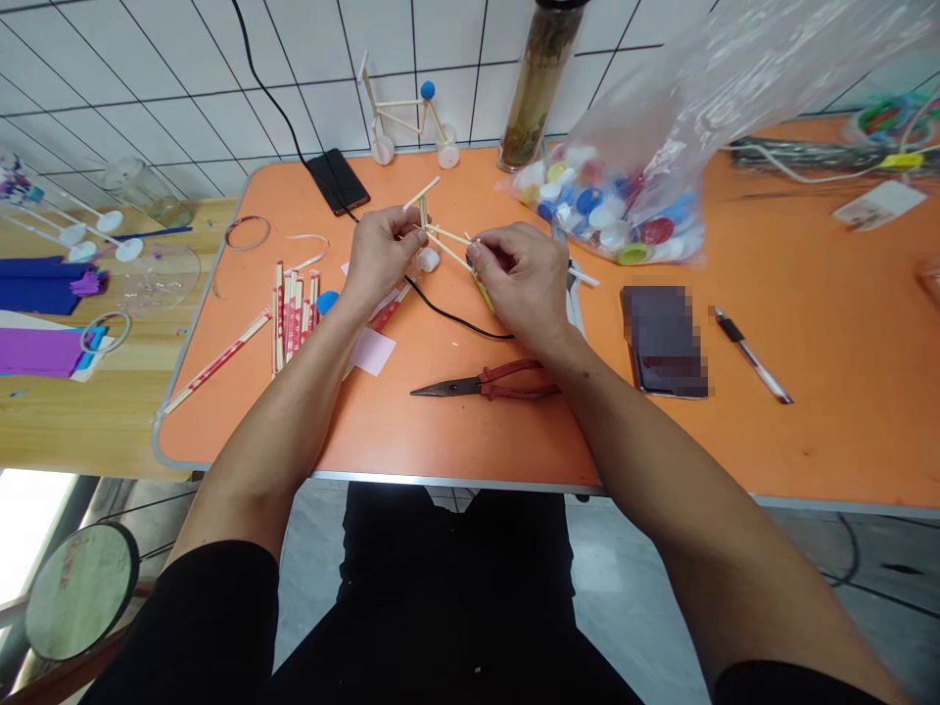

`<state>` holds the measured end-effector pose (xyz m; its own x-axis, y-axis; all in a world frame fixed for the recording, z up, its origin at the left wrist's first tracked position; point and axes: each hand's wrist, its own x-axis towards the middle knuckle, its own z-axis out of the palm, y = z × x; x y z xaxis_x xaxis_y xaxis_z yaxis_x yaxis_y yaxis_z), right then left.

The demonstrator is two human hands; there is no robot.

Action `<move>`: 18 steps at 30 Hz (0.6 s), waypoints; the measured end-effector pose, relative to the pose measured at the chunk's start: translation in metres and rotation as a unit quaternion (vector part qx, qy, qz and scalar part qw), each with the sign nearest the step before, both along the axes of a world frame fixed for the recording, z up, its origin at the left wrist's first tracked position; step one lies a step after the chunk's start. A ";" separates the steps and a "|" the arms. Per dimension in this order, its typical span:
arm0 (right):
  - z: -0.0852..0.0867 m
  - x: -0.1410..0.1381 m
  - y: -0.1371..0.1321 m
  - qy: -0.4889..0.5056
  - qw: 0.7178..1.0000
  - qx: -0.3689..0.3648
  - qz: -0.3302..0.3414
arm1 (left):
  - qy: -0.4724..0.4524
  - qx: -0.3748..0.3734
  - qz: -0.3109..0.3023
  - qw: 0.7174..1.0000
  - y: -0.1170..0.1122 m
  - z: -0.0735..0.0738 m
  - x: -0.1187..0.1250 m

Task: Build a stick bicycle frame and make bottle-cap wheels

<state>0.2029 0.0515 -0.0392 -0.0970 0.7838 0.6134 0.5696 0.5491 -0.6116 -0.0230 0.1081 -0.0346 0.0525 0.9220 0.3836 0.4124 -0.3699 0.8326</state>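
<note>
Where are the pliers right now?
In the head view, near the centre, the pliers lie on the orange table, between the pink paper square on the left and the right forearm.

Bright light is covering the desk [455,441], white glare is burning out the lower-left edge (possibly a window [30,524]), the plastic bag [682,127] is glinting, and pixelation is obscuring one phone [665,341].
</note>
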 end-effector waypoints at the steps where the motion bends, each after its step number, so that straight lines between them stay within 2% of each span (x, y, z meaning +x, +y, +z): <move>1: 0.000 0.000 0.000 0.000 1.000 0.000 0.000 | 0.003 -0.003 -0.001 1.000 0.000 0.000 0.000; 13: 0.001 0.000 -0.001 0.007 1.000 -0.014 0.008 | 0.006 -0.016 -0.004 1.000 0.002 -0.002 -0.001; 18: 0.004 0.001 -0.003 0.006 1.000 -0.006 0.003 | 0.000 -0.020 -0.017 1.000 0.000 0.003 -0.002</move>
<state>0.2039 0.0488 -0.0354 -0.0951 0.7903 0.6052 0.5586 0.5456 -0.6247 -0.0252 0.1077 -0.0319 0.0837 0.9345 0.3459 0.4011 -0.3494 0.8468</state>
